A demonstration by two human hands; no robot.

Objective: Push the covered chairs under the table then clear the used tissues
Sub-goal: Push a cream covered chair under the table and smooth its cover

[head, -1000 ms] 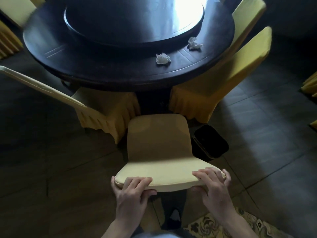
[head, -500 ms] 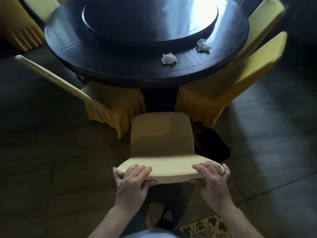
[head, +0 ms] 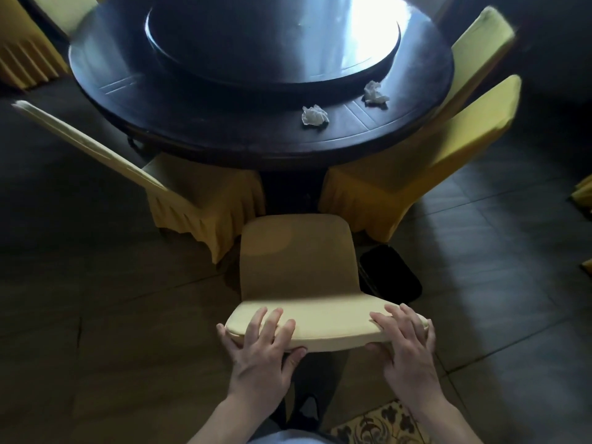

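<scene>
Your left hand (head: 261,354) grips the top edge of the chair (head: 298,261) in front of you, fingers spread over the top and thumb hooked underneath. Your right hand (head: 407,344) grips the same edge further right, fingers draped over it and thumb below. The chair stands at 6 o'clock from the round dark table (head: 224,129), its seat front close to the table's base but not yet under the top.

Two crumpled tissues lie on the table's outer ring: the nearer tissue (head: 314,115) at about 5 o'clock from the table's middle, the farther tissue (head: 374,93) at about 4 o'clock, just beside the raised turntable (head: 256,43).

A yellow-covered chair (head: 205,200) sits at 7 o'clock of the table, another covered chair (head: 426,165) at 4 o'clock, both partly tucked in. A black bin (head: 389,274) stands on the floor at 3 o'clock of your chair, just beside it.
</scene>
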